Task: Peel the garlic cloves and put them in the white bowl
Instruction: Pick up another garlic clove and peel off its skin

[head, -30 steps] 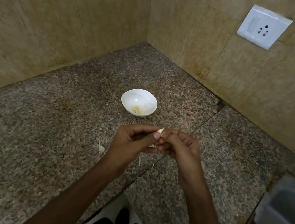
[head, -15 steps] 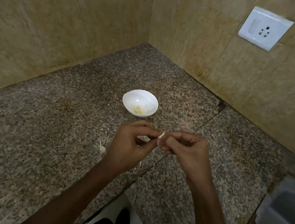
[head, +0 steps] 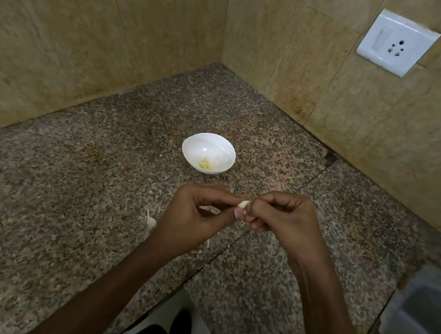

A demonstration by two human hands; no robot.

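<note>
Left hand [head: 193, 219] pinches one end of a garlic clove [head: 243, 204] between thumb and forefinger. Right hand [head: 284, 222] pinches the other end, its remaining fingers curled under. Both hands are held above the granite counter [head: 70, 204], and the clove sits between their fingertips, touching both. Step in hand, by my reading: peeling. Pale clove surface shows, but whether any skin is left on it is too small to tell. White bowl [head: 208, 146] stands on the counter at roughly 11 o'clock from the clove, near the hands but apart from them. A small heap of yellowish peeled cloves [head: 205, 164] lies at its bottom. Loose skin scrap [head: 151, 220] lies on the counter at 9 o'clock of the left hand. Next move likely calls for stripping any last skin with a fingernail, then one hand carrying the clove toward 11 o'clock and letting it drop over the bowl's rim. Clove looks small and smooth, so a fingertip grip suits it.
</note>
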